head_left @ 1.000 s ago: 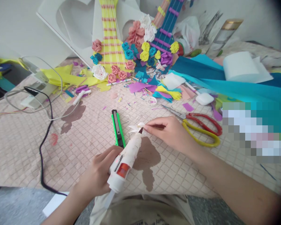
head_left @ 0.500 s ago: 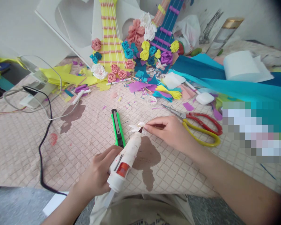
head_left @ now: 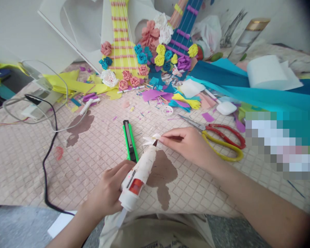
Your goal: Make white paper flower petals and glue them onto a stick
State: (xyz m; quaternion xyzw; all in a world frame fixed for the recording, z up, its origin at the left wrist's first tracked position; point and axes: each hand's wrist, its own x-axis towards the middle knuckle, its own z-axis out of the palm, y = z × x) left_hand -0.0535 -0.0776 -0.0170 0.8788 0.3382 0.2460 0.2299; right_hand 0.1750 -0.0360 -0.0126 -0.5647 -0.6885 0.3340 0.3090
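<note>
My left hand [head_left: 111,187] is wrapped round a white hot glue gun [head_left: 142,172] with an orange-red window in its side and a clear glue stick poking out of its rear. Its dark nozzle points up and away, right at a small white paper piece [head_left: 150,139] with pointed ends. The fingertips of my right hand [head_left: 184,143] pinch that paper piece at its right side; whether the nozzle touches it I cannot tell. A green utility knife [head_left: 130,142] lies just beyond my left hand, partly covered by it and the glue gun.
Red-and-yellow-handled scissors [head_left: 217,136] lie right of my right hand. Behind are paper scraps, a yellow paper guitar [head_left: 121,51] and a blue one [head_left: 182,38] with paper flowers, and a white paper roll [head_left: 266,73]. A black cable [head_left: 45,165] runs along the left.
</note>
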